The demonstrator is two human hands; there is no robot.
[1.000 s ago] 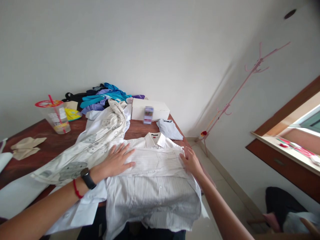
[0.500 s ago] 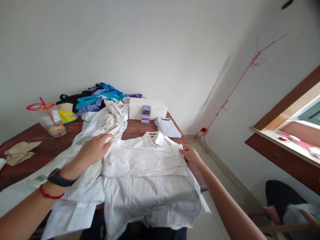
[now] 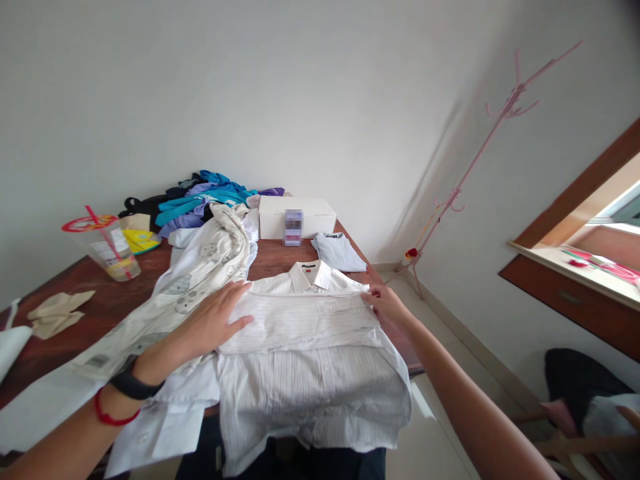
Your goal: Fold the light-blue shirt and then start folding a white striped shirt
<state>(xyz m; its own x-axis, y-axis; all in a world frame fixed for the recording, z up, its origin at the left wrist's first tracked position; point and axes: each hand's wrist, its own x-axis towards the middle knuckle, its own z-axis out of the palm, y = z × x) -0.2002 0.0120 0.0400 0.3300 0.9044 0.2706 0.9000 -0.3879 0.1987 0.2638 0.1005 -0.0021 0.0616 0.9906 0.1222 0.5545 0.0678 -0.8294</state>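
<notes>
A striped white shirt (image 3: 320, 377) lies on the table (image 3: 270, 257), collar at the far side, its lower part hanging over the near edge. Its sleeves lie folded across the chest. My left hand (image 3: 213, 323) rests flat on the left edge of the folded sleeves, fingers out and thumb apart. At the right shoulder, my right hand (image 3: 390, 307) pinches the folded sleeve (image 3: 345, 307) between thumb and fingers. Left of the shirt, a patterned off-white garment (image 3: 200, 267) lies on other white clothes, partly under my left forearm.
A plastic cup (image 3: 107, 247) with a straw and a crumpled beige napkin (image 3: 57, 313) are at the left. Behind are piled clothes (image 3: 215, 193), a white box (image 3: 320, 217) and a folded grey garment (image 3: 337, 252). A pink coat rack (image 3: 480, 157) stands on the right.
My left hand has shifted right and down onto the sleeve's left edge, its thumb now spread. My right hand still pinches the shoulder. The view has turned slightly left.
</notes>
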